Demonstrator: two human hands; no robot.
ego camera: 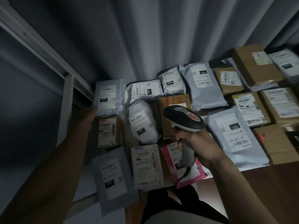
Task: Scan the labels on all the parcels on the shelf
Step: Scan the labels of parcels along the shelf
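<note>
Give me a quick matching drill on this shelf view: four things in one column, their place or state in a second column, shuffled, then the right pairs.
Things:
1. scanner
2. pink parcel
3. rounded white parcel
4. left hand

Places or states:
A. at the front edge, partly behind the scanner handle
B. gripped by the right hand
C. at the lower left corner of the far-left back parcel
D. mid-shelf, label tilted, black tag reading 231

Pairs: 1-B, 2-A, 3-D, 4-C

Glossy plastic mailers (208,88), matt cardboard boxes (252,68)
</note>
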